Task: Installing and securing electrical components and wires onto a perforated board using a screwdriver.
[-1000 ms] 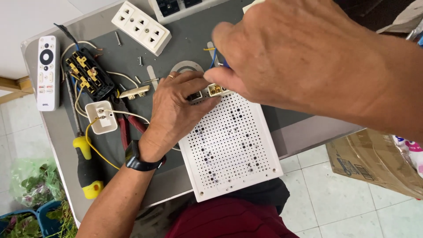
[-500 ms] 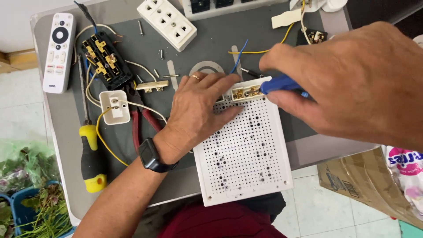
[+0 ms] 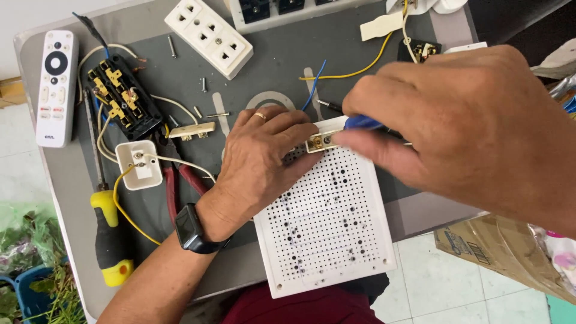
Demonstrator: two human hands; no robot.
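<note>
A white perforated board (image 3: pixel 327 222) lies at the front edge of a grey table (image 3: pixel 276 66). My left hand (image 3: pixel 261 156), with a ring and a black wristwatch, presses down on the board's upper left corner and holds a small cream and brass terminal piece (image 3: pixel 321 141) there. My right hand (image 3: pixel 456 126) comes in from the right, fingers closed on a blue-handled tool (image 3: pixel 363 123) whose tip meets the terminal piece. A blue wire (image 3: pixel 313 84) and a yellow wire (image 3: pixel 360 69) trail away behind it.
Left of the board lie red-handled pliers (image 3: pixel 171 186), a yellow and black screwdriver (image 3: pixel 108 234), a small white wired box (image 3: pixel 139 163), an open black socket base (image 3: pixel 120 102), a white remote (image 3: pixel 56 84), a white multi-socket (image 3: pixel 208 36) and loose screws. A cardboard box (image 3: pixel 504 252) stands on the floor at right.
The view has shifted and drawn closer. My right hand has slid right off the board's corner, showing the blue tool and the terminal piece. My left hand keeps its place.
</note>
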